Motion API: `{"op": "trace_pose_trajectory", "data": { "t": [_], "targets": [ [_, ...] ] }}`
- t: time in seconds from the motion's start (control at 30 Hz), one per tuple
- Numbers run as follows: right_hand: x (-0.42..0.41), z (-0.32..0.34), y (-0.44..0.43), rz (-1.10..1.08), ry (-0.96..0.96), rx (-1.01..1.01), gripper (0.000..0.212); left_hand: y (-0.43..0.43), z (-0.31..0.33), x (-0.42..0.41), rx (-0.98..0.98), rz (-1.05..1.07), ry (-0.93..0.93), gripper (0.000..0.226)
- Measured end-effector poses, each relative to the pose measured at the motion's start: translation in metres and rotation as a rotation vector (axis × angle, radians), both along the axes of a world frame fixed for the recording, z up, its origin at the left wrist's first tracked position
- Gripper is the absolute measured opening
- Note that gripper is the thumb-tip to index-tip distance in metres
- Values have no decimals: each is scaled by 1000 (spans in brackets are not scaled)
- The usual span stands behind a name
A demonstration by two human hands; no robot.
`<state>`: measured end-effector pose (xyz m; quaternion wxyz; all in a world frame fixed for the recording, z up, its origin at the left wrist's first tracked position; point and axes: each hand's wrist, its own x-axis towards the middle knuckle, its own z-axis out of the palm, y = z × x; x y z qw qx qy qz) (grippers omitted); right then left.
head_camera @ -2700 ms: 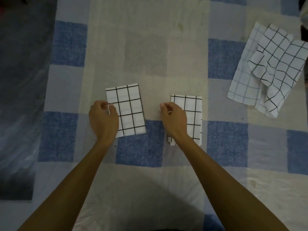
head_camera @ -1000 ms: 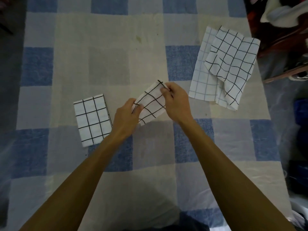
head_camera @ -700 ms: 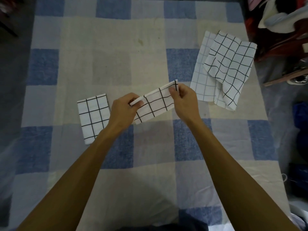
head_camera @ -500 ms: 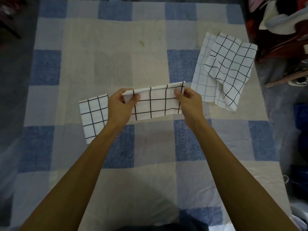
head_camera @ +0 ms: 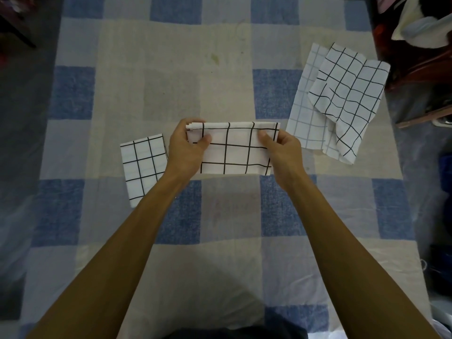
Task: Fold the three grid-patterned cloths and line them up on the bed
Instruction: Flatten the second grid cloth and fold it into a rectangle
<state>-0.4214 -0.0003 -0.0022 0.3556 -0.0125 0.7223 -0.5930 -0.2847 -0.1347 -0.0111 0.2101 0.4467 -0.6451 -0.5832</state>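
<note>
1. A folded grid cloth [head_camera: 236,152] is held over the bed [head_camera: 171,94]. Its left end is pinched by the left hand [head_camera: 186,148] and its right end by the right hand [head_camera: 283,150].
2. A second folded cloth [head_camera: 143,165] is noted lying flat just left of the left hand, partly covered by the wrist.
3. Farther right, a third cloth [head_camera: 342,99] is observed unfolded and rumpled.

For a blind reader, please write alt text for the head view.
The left hand and right hand hold a folded white, black-grid cloth by its ends over a blue checked bed. A second folded grid cloth lies at left, a rumpled unfolded grid cloth at right.
</note>
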Motion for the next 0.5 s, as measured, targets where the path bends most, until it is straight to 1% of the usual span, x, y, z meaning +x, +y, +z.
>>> {"op": "trace_pose_trajectory", "data": {
  "t": [0.1,0.2,0.33,0.43,0.5],
  "targets": [
    [0,1,-1,-6,-19,-26,15,-1,0,-1,-2,4,3,25],
    [1,2,-2,-19,-38,-62,18,0,2,-2,7,3,28,18],
    [1,2,-2,-17,-43,-77,19,-2,3,-3,-35,14,29,11],
    [-1,2,1,-8,-30,-82,19,-6,2,1,-46,48,61,15],
    [-2,2,2,6,19,-59,18,-9,0,4,-35,55,57,19]
  ]
}}
